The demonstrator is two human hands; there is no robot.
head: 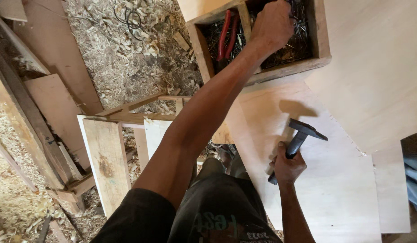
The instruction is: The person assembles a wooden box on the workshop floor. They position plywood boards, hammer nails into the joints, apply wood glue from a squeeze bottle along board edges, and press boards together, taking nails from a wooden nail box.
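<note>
My left hand (271,27) reaches far forward into a wooden box (289,68) with compartments. Its fingers are curled down among a heap of dark nails (300,45) and hidden from me. Red-handled pliers (226,33) lie in the box's left compartment, beside that hand. My right hand (287,167) grips the dark handle of a hammer (307,129), whose head is raised a little above a pale plywood sheet (334,193). The hammer casts a shadow on the sheet.
Rough planks (107,162) and a small wooden frame (136,110) lie at the left over a floor thick with wood shavings (123,54). A loop of black wire (132,18) rests in the shavings. Blue cloth (415,180) shows at the right edge.
</note>
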